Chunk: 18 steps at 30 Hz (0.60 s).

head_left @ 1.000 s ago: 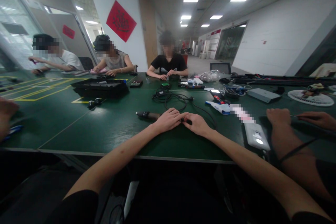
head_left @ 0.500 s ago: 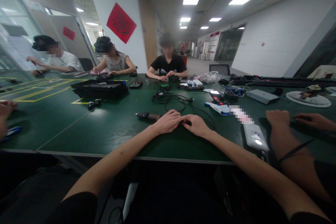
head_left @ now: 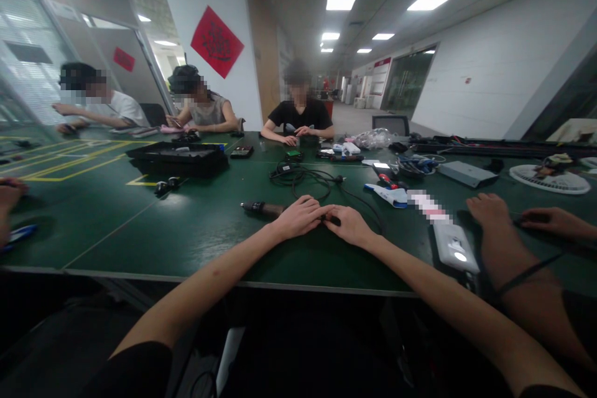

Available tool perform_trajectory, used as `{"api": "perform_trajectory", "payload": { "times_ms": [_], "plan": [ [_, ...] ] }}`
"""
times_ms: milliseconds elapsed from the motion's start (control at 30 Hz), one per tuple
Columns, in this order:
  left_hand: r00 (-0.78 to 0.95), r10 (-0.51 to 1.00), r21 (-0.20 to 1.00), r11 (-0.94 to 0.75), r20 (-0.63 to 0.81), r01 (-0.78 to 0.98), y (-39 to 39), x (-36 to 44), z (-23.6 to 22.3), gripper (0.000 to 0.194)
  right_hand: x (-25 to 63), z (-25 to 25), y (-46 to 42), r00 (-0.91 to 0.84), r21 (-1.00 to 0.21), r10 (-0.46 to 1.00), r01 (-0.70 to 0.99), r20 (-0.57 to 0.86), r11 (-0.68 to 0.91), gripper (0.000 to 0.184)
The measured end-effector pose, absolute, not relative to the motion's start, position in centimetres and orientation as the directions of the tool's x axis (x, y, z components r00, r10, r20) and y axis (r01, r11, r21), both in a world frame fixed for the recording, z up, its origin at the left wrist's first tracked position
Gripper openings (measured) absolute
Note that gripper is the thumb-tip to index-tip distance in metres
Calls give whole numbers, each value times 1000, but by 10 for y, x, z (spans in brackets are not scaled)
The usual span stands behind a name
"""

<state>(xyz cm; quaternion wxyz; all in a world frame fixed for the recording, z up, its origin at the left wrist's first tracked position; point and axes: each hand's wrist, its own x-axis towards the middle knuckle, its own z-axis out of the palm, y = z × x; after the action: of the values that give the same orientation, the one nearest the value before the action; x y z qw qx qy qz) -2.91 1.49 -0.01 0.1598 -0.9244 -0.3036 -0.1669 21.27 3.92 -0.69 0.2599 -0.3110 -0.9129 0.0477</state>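
A dark, round-bodied hand-held electric tool [head_left: 263, 208] lies on the green table in front of me, its narrow metal tip pointing left. Over its rear part rests my left hand [head_left: 302, 215], with fingers together and bent around the body. My right hand [head_left: 347, 224] is closed at the tool's back end, where a small dark part shows between thumb and fingers. The fingertips of both hands meet there, and the exact grip is partly hidden. Just beyond them lies a coiled black cable [head_left: 303, 177] with a plug.
A black tray [head_left: 180, 158] stands back left. Right of my hands lie a blue-and-white packet [head_left: 389, 194], a red-handled tool [head_left: 387, 181] and a white device [head_left: 454, 245]. Co-workers' hands [head_left: 489, 211] are at the right; another hand shows far left. Three people sit across the table.
Both my hands have stayed in place on the tool. The neighbour's hand on the right has shifted slightly left. The view has moved very slightly.
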Motion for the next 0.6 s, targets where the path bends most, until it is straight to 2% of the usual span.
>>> {"api": "perform_trajectory", "payload": {
  "times_ms": [267,600],
  "plan": [
    [768,502,-233,-754,398,614,15,-28,-1,65,213,-7,39,-675,-250,592,541,441,803,6],
    [762,505,-228,-751,405,619,16,-28,0,64,212,-7,38,-666,-233,601,562,442,794,6]
  ]
}}
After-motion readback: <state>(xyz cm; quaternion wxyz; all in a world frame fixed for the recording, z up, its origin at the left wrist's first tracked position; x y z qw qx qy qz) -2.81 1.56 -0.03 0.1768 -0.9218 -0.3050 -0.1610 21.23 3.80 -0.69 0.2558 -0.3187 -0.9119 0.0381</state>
